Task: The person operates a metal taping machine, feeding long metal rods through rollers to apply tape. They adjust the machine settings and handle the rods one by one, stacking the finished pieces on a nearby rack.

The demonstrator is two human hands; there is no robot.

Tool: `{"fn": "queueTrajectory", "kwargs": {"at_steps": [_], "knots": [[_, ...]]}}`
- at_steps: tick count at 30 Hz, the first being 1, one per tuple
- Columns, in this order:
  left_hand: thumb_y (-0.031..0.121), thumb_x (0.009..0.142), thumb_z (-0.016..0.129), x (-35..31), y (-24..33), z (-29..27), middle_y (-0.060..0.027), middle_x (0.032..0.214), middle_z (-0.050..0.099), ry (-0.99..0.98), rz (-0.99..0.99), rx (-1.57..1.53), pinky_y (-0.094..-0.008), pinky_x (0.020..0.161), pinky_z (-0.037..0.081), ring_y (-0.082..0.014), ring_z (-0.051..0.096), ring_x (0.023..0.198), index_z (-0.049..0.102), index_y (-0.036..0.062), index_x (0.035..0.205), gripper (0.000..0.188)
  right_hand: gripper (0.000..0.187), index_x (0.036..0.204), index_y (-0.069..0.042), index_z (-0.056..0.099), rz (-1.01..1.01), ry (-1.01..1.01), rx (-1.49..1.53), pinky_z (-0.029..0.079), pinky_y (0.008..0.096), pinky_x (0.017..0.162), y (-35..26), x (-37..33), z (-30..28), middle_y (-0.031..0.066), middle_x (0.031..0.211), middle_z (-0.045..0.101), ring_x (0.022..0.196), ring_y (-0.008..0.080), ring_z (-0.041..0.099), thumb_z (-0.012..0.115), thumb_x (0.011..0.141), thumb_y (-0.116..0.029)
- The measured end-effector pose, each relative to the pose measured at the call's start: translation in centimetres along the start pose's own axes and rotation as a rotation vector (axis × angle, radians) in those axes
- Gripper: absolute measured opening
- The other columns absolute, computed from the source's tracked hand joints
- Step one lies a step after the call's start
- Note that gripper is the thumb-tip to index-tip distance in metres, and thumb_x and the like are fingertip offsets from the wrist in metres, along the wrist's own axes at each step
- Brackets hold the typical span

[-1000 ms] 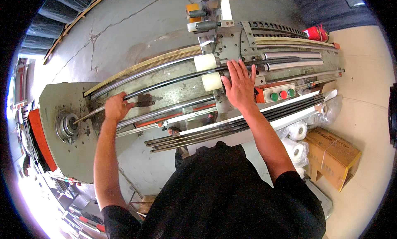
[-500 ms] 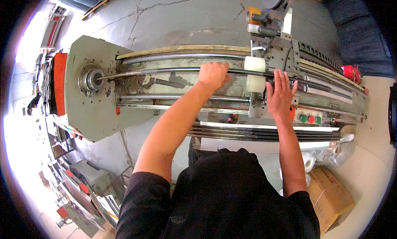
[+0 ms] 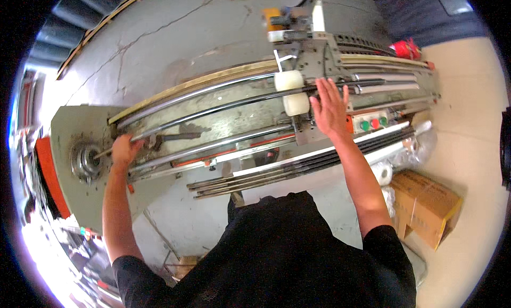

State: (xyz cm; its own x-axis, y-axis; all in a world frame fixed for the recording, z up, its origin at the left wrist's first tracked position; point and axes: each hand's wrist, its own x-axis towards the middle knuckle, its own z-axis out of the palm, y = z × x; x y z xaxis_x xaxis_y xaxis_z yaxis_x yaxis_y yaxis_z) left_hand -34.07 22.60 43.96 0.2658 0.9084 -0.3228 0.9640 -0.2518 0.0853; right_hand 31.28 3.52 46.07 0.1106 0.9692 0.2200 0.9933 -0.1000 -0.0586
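L grip: our L hand (image 3: 126,149) is curled round the dark rod (image 3: 229,104), fingers clamped on it, just R of the chuck (image 3: 85,161).
R grip: our R hand (image 3: 330,110) is palm down & flat, fingers straight, thumb a bit apart, over the same rod just R of the rollers; can't tell if the fingertips press on it.
Rod: 1 worked on; L end at the chuck, then runs R over the machine bed (image 3: 239,118), btwn the rollers & under our R hand.
Rollers: 2 white rollers (image 3: 288,80), 1 on the far side of the rod, 1 on the near side, by the carriage (image 3: 324,55).
Btns: 3 on 1 button box (image 3: 369,118), R of our R hand; 2 green w/ 1 red btwn.
Loose rods: bundle of dark rods (image 3: 266,175) along the machine's near side; approx. 4, exact no. unclear to us.
Handle: 1 dark handle (image 3: 181,136) lying on the bed, R of our L hand.
Writing: 1 brown carton (image 3: 426,201), near R on the floor, has dark print, too small & blurred for us to read.
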Motion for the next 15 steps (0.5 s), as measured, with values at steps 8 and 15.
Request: {"fn": "queueTrajectory", "kwargs": {"at_steps": [8, 15], "knots": [[0.046, 0.079, 0.083, 1.7, 0.0, 0.0, -0.0232, 0.088, 0.074, -0.124, 0.121, 0.055, -0.0511, 0.08, 0.056, -0.0428, 0.072, 0.09, 0.076, 0.004, 0.095, 0.045, 0.056, 0.153, -0.009, 0.047, 0.031, 0.017, -0.03, 0.017, 0.0635, 0.124, 0.2, -0.5, 0.3, 0.0115, 0.153, 0.052, 0.148, 0.0313, 0.042, 0.056, 0.105, -0.037], [0.044, 0.081, 0.083, 2.9, 17.8, -0.2, -0.0159, 0.09, 0.077, -0.143, 0.165, 0.014, -0.0509, 0.08, 0.057, -0.0388, 0.073, 0.091, 0.072, 0.0075, 0.101, 0.043, 0.057, 0.153, -0.009, 0.046, 0.026, -0.021, -0.031, 0.015, 0.0624, 0.125, 0.5, -0.4, 0.6, 0.0111, 0.153, 0.052, 0.148, 0.0307, 0.041, 0.054, 0.105, -0.038]]}}
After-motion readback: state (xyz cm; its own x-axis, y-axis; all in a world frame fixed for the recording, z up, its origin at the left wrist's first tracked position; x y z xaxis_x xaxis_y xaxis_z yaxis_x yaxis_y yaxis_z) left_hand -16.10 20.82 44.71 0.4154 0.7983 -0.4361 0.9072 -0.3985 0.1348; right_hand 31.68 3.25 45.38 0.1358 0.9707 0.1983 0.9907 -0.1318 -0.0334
